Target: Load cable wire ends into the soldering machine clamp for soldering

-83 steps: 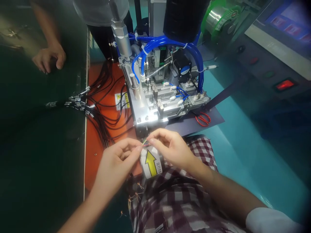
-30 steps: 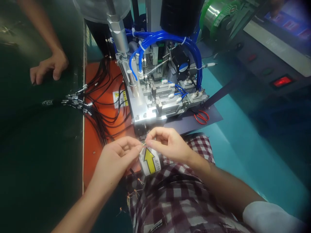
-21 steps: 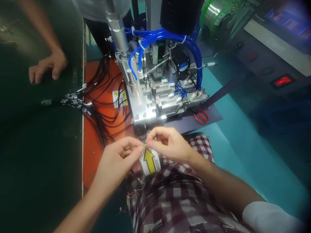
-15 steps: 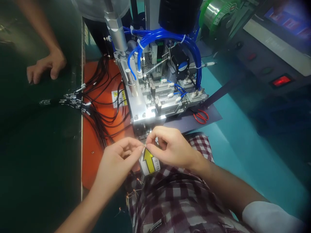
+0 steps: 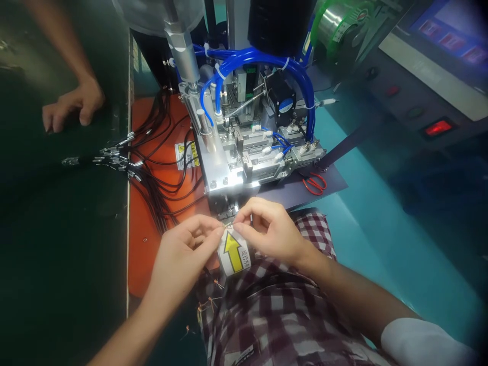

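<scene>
My left hand (image 5: 187,245) is closed in a pinch, thumb against forefinger. From its fingertips thin wire leads (image 5: 229,225) run across to my right hand (image 5: 272,230), which pinches their other end. The body of whatever carries these leads is hidden by the fingers. Just below the fingertips is a white label (image 5: 235,258) with a yellow arrow. Below my left wrist lie several small orange-headed parts with thin wire legs (image 5: 210,304). In front of the hands stands a metal machine fixture (image 5: 244,175).
Black cables (image 5: 152,198) with silver tips spread over an orange board (image 5: 143,254) on the left. Blue air hoses (image 5: 263,53) arch above the fixture. A solder wire spool (image 5: 335,23) and a control panel (image 5: 419,86) stand at right. Another person's hand (image 5: 78,104) rests on the dark green table.
My right hand has shifted slightly up and away from the left, so a short length of leads now shows between the fingertips. The other person's hand has stayed still.
</scene>
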The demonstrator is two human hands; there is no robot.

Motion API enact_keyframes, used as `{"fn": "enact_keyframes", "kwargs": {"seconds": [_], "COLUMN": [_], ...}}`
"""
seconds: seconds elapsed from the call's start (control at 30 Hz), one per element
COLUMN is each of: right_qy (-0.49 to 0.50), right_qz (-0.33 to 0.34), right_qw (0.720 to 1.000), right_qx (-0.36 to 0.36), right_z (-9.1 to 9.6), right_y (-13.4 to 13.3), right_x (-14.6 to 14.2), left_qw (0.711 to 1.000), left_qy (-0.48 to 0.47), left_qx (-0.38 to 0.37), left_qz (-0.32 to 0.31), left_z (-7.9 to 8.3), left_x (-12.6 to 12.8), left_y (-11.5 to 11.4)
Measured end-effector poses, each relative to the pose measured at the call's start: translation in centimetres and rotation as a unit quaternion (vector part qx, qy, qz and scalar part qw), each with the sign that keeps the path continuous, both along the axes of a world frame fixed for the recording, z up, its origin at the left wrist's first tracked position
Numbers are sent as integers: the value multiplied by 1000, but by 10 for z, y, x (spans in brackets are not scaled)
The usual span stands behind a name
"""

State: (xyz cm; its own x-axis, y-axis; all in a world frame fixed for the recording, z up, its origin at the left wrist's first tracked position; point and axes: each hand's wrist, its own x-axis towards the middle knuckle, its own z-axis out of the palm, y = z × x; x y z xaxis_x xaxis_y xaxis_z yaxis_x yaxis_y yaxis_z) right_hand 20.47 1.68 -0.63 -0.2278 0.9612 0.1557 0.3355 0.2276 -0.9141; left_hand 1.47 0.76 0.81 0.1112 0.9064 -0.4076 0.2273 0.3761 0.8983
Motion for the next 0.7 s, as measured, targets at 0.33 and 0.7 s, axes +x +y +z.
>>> {"fn": "enact_keyframes", "kwargs": {"seconds": [0.33, 0.7], "right_qy": [129, 188], "right_qz": [29, 118], "right_qw": [961, 915], "right_qx": [-244, -337], "right_z": [5, 18], "right_y": [9, 24], "right_x": [-7, 6], "left_qw": [999, 997], "left_qy": [22, 14], "left_qx": [24, 24], "left_qz": [-32, -74], "left_z": [1, 0], "left_x": [-1, -8], "left_y": [-1, 2]}}
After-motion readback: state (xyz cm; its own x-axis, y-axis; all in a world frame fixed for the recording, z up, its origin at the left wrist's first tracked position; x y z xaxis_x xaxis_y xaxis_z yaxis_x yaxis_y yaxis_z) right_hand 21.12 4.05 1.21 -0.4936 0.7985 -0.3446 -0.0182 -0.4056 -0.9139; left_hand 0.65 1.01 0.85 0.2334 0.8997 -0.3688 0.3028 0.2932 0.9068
